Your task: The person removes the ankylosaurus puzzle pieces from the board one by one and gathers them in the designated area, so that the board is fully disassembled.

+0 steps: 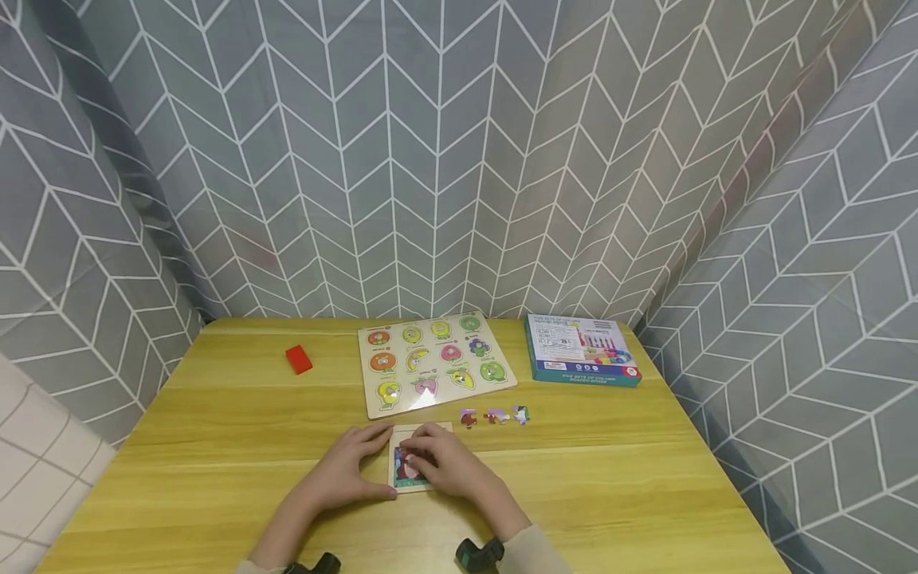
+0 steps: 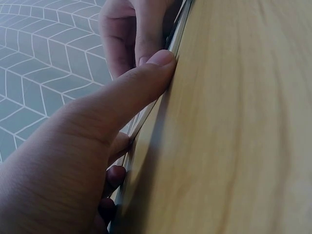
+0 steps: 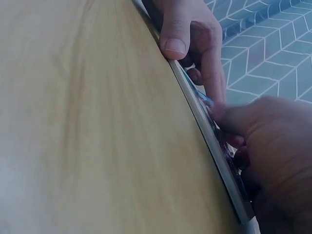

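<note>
A small wooden jigsaw tray (image 1: 421, 489) with a colourful picture lies flat near the table's front. My left hand (image 1: 344, 470) grips its left side, thumb at the lower left corner and fingers along the upper left. In the left wrist view the left thumb (image 2: 141, 78) presses the tray's edge. Over the tray's right half, my right hand (image 1: 452, 462) bends its fingers down onto the picture (image 1: 403, 470). The right thumb (image 3: 236, 118) touches the picture surface in the right wrist view. Whether a piece sits between those fingertips is hidden.
Three loose jigsaw pieces (image 1: 495, 416) lie in a row right of the tray. Behind stands a fruit puzzle board (image 1: 437, 363), lying flat. A boxed set (image 1: 582, 351) is at the back right, a red block (image 1: 298, 359) at the back left. Patterned curtains (image 1: 430, 159) surround the table.
</note>
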